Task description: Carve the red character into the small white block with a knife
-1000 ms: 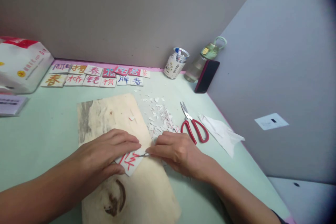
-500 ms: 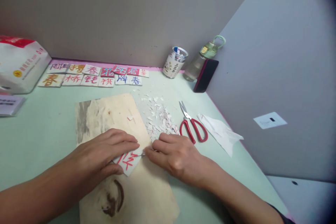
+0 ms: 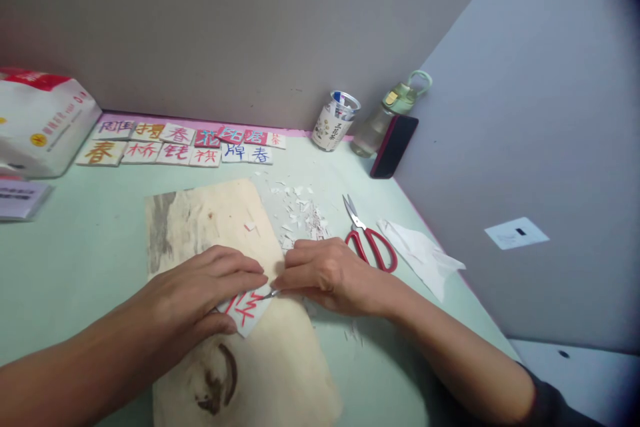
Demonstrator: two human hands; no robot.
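Observation:
A white tile [image 3: 247,314] with a red character lies tilted on the wooden board [image 3: 280,360]. My left hand [image 3: 205,287] presses it down, fingers over its upper edge and thumb along its near-left side. My right hand [image 3: 325,273] is closed around a small carving knife [image 3: 271,294]; only its thin metal tip shows, touching the tile's upper right part at the red strokes. The handle is hidden in my fingers.
Pale shavings [image 3: 303,213] lie right of the board, near red-handled scissors [image 3: 367,240] and a crumpled tissue [image 3: 420,253]. Behind are two rows of lettered tiles [image 3: 175,153], a can [image 3: 333,127], a bottle [image 3: 373,127], a phone [image 3: 395,147] and a white bag [image 3: 55,120].
My right hand has rolled over and shifted slightly up, showing more of the knife's metal tip and scraps below the wrist. My left hand and the tile stay put.

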